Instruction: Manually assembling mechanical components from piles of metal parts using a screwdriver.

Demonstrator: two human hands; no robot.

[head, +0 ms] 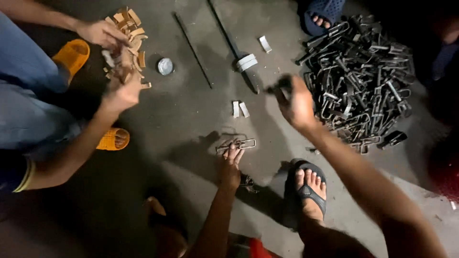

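Left hand (231,165) presses fingertips on a wire clip (235,144) on the floor (191,114); right hand (297,102) grips a dark metal piece (281,85); clip pile (363,81) at two o'clock.

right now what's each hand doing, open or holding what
Left hand: fingers down on a metal clip on the floor, not closed round it.
Right hand: closed on a dark metal piece, beside the clip pile.

There is one view only, from a camera on the person's head. It looks almost straight down at the grey concrete floor (191,110), from near, with the wearer's forearms entering from the bottom edge.
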